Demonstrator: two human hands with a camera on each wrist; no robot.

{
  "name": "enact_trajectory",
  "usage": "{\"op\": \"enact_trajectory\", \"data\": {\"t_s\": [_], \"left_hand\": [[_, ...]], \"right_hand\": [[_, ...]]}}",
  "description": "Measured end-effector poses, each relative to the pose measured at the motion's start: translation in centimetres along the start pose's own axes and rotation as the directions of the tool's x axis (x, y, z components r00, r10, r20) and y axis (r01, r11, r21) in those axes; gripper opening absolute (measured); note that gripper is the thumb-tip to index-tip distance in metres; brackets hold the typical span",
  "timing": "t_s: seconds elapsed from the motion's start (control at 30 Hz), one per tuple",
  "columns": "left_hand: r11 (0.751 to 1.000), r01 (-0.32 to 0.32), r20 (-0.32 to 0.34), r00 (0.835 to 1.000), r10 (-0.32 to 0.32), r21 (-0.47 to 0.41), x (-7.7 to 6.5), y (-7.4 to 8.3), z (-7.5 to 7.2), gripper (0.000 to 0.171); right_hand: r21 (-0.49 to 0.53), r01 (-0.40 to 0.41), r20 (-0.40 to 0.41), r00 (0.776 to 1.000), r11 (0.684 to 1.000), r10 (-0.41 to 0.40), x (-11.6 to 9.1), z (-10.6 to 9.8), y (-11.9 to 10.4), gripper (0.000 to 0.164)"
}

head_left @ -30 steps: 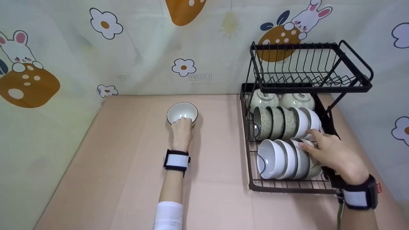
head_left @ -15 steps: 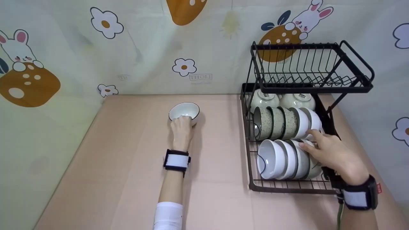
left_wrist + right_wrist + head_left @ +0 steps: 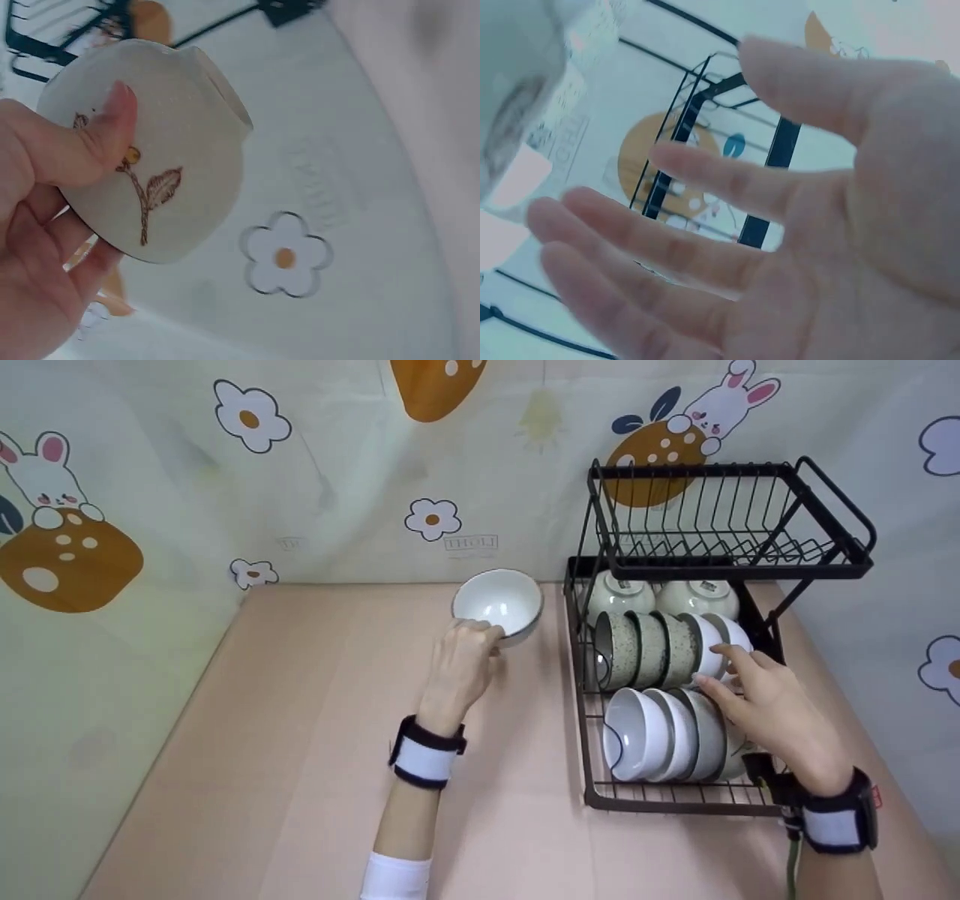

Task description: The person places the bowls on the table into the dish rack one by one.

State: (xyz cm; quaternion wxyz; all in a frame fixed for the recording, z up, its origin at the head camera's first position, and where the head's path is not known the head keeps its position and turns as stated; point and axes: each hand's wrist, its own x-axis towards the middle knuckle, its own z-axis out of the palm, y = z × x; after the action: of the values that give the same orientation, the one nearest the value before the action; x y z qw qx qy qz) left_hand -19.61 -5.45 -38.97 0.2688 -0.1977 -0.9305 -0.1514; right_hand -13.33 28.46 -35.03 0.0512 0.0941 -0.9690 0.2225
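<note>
My left hand (image 3: 465,664) grips the near rim of a white bowl (image 3: 499,598), lifted and tilted above the table, left of the rack. In the left wrist view the thumb lies along the bowl's outside (image 3: 195,165), which bears a brown leaf and berry sprig; the fingers are on the inner side. My right hand (image 3: 780,712) hovers over the right side of the dish rack (image 3: 675,810), near the front bowls (image 3: 637,735) and the speckled bowls (image 3: 649,649). Its fingers (image 3: 727,180) are spread and relaxed in the right wrist view, holding nothing.
The black rack has an upper wire tier (image 3: 731,517) overhanging the rear. Two upturned bowls (image 3: 697,596) sit at the back of its lower tier. A pink table (image 3: 300,720) lies to the left, with a patterned sheet (image 3: 337,472) behind. A green cable (image 3: 793,855) runs below my right wrist.
My left hand has raised the bowl off the table and carried it right, toward the rack. My right hand has lifted slightly from the front bowls.
</note>
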Motion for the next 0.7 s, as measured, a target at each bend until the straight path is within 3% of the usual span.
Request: {"op": "enact_trajectory", "data": {"t_s": [0.1, 0.27, 0.37, 0.5, 0.7], "left_hand": [[0.994, -0.110, -0.047, 0.993, 0.108, -0.028, -0.1, 1.6, -0.8, 0.013], [0.962, -0.273, -0.096, 0.958, 0.271, -0.009, -0.3, 4.0, -0.9, 0.013], [0.919, -0.391, -0.121, 0.912, 0.393, 0.041, -0.4, 5.5, -0.4, 0.011], [0.843, -0.520, -0.168, 0.826, 0.538, 0.140, -0.5, 7.4, 0.6, 0.008], [0.787, -0.592, -0.231, 0.752, 0.617, 0.174, -0.8, 8.9, 1.7, 0.008]], "right_hand": [[0.029, 0.019, -0.046, 0.999, 0.999, -0.017, 0.1, 0.2, -0.6, 0.048], [0.048, 0.033, -0.102, 0.994, 0.998, -0.028, 0.1, 0.6, -1.7, 0.043], [0.089, 0.047, -0.132, 0.991, 0.995, -0.035, 0.1, 1.0, -2.4, 0.041], [0.165, 0.036, -0.148, 0.989, 0.986, -0.011, -0.2, 1.4, -3.2, 0.042], [0.164, 0.012, -0.146, 0.989, 0.986, 0.012, -0.3, 1.6, -3.5, 0.043]]}}
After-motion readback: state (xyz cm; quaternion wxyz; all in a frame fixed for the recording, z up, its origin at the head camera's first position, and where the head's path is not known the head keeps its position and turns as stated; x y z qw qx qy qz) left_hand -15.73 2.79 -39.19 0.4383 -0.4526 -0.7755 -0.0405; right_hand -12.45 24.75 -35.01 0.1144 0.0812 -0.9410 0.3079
